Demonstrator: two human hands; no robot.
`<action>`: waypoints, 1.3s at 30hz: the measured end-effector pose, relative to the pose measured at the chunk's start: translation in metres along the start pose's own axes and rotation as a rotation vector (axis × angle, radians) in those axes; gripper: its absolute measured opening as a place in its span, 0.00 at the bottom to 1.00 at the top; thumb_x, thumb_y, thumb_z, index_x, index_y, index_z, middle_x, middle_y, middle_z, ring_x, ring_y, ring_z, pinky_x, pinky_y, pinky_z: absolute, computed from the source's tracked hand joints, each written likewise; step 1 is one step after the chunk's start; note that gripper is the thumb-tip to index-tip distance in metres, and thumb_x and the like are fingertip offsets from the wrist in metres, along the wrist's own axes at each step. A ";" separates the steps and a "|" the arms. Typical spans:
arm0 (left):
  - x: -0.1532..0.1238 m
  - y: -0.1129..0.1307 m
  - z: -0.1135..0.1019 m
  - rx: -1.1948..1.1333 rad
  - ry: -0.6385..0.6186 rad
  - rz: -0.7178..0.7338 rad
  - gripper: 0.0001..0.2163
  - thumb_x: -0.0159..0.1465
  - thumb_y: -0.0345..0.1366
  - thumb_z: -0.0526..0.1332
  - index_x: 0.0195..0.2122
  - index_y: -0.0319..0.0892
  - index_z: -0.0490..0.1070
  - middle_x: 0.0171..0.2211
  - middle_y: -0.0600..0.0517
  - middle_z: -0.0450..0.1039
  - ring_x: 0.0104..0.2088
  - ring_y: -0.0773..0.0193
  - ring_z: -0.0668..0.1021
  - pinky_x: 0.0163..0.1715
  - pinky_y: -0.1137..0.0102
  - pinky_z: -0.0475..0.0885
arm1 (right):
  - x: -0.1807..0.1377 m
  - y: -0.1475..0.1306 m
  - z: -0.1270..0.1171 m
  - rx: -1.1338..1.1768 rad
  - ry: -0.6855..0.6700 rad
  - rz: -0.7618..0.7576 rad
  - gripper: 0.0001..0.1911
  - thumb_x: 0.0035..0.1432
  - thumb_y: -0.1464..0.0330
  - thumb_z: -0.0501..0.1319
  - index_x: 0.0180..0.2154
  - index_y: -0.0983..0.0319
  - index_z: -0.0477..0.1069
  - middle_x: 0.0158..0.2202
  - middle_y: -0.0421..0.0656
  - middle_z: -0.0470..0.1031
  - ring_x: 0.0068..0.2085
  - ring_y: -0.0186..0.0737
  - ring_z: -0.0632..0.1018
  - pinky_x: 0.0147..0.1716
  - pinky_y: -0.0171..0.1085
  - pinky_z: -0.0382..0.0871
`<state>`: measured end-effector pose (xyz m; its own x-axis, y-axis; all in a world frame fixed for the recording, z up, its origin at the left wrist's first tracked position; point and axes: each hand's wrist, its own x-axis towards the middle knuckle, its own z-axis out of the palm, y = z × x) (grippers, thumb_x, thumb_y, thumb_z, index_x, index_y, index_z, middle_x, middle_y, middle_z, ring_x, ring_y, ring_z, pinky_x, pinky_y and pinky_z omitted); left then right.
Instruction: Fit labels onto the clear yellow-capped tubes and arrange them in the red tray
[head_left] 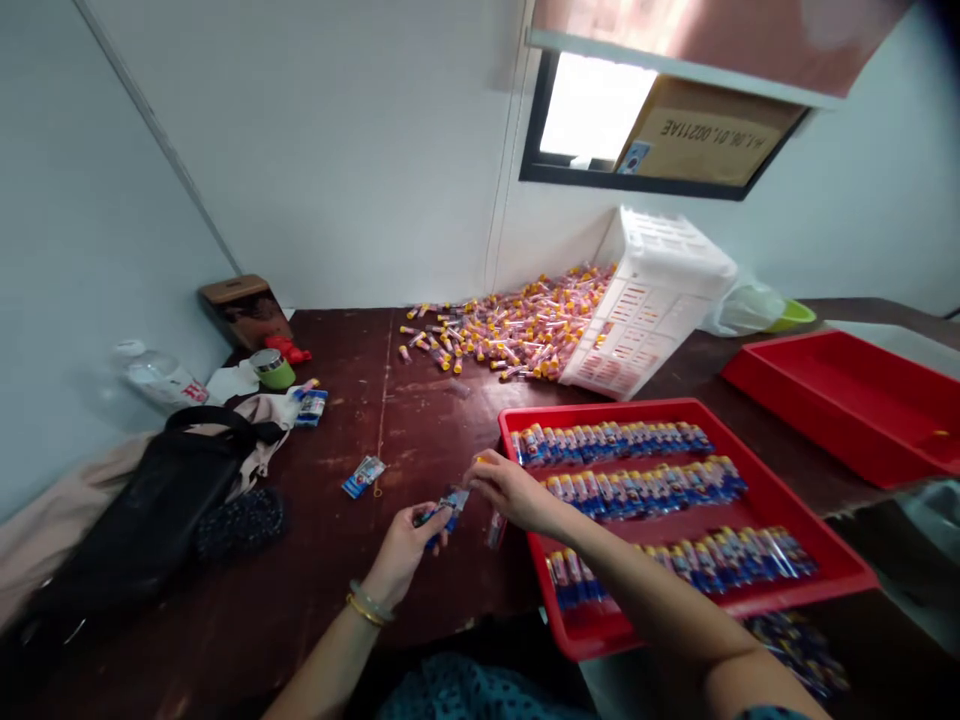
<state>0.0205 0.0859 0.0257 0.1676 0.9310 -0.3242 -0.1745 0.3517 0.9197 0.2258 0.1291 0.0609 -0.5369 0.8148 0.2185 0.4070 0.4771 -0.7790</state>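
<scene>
My left hand [405, 552] is closed on a small tube with a blue label [448, 508], held just above the dark wooden table [360, 420]. My right hand [510, 490] pinches the other end of that label near the left rim of a red tray [840, 570]; a clear tube [495, 528] hangs below its fingers. Rows of blue-labelled tubes [637, 490] lie in the tray. A heap of yellow-capped tubes [510, 325] spills from a tipped white basket [652, 300] at the back.
A loose blue label [364, 476] lies on the table left of my hands. A black bag [150, 500], a green-lidded jar [271, 368] and a plastic bottle [161, 378] sit at the left. A second red tray [847, 400] stands at the right.
</scene>
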 end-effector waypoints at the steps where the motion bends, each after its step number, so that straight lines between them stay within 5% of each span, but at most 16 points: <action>1: 0.000 0.001 0.000 0.007 0.016 0.013 0.16 0.49 0.46 0.73 0.24 0.38 0.74 0.18 0.55 0.70 0.20 0.69 0.69 0.20 0.74 0.61 | -0.001 0.001 -0.002 0.017 0.014 0.004 0.10 0.67 0.70 0.53 0.43 0.60 0.73 0.42 0.45 0.70 0.43 0.37 0.73 0.47 0.37 0.67; 4: -0.001 0.002 0.000 -0.047 0.099 0.020 0.17 0.43 0.43 0.76 0.22 0.39 0.73 0.17 0.57 0.69 0.20 0.71 0.69 0.20 0.75 0.61 | -0.003 0.003 -0.014 0.134 0.146 0.079 0.12 0.66 0.67 0.55 0.50 0.59 0.67 0.42 0.44 0.72 0.43 0.38 0.74 0.46 0.38 0.67; 7: -0.003 0.004 0.002 -0.109 0.146 0.001 0.18 0.38 0.40 0.78 0.23 0.39 0.73 0.18 0.58 0.70 0.20 0.70 0.70 0.20 0.75 0.61 | -0.005 0.002 -0.027 0.406 0.261 0.205 0.14 0.61 0.61 0.62 0.45 0.59 0.64 0.36 0.40 0.73 0.33 0.34 0.73 0.33 0.33 0.68; 13: -0.006 0.004 0.009 -0.058 0.097 0.013 0.15 0.41 0.40 0.77 0.22 0.38 0.73 0.17 0.57 0.69 0.19 0.71 0.69 0.18 0.75 0.61 | -0.005 -0.017 -0.041 0.733 0.232 0.268 0.19 0.55 0.56 0.66 0.40 0.60 0.65 0.26 0.33 0.68 0.18 0.27 0.67 0.17 0.29 0.60; 24: -0.010 0.004 0.012 -0.004 -0.051 0.011 0.15 0.44 0.40 0.76 0.20 0.39 0.71 0.18 0.58 0.67 0.20 0.72 0.68 0.21 0.75 0.62 | -0.010 -0.018 -0.038 0.695 0.113 0.285 0.19 0.54 0.56 0.67 0.40 0.60 0.65 0.28 0.35 0.71 0.20 0.25 0.65 0.18 0.28 0.59; 31: -0.013 0.001 0.025 0.043 -0.124 -0.003 0.14 0.46 0.40 0.75 0.20 0.40 0.70 0.19 0.58 0.65 0.20 0.72 0.65 0.22 0.74 0.62 | -0.022 -0.013 -0.043 0.568 0.169 0.233 0.16 0.54 0.61 0.68 0.41 0.62 0.69 0.36 0.39 0.72 0.33 0.30 0.73 0.32 0.30 0.67; 39: -0.012 0.000 0.025 0.029 -0.284 -0.074 0.13 0.47 0.39 0.75 0.20 0.39 0.73 0.19 0.57 0.66 0.21 0.71 0.66 0.23 0.74 0.62 | -0.028 -0.016 -0.054 0.655 0.149 0.273 0.17 0.52 0.62 0.69 0.40 0.62 0.70 0.33 0.39 0.72 0.29 0.29 0.71 0.26 0.28 0.64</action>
<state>0.0429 0.0719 0.0354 0.4441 0.8369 -0.3200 -0.1241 0.4112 0.9031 0.2738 0.1165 0.0995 -0.3544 0.9351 0.0073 -0.0390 -0.0070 -0.9992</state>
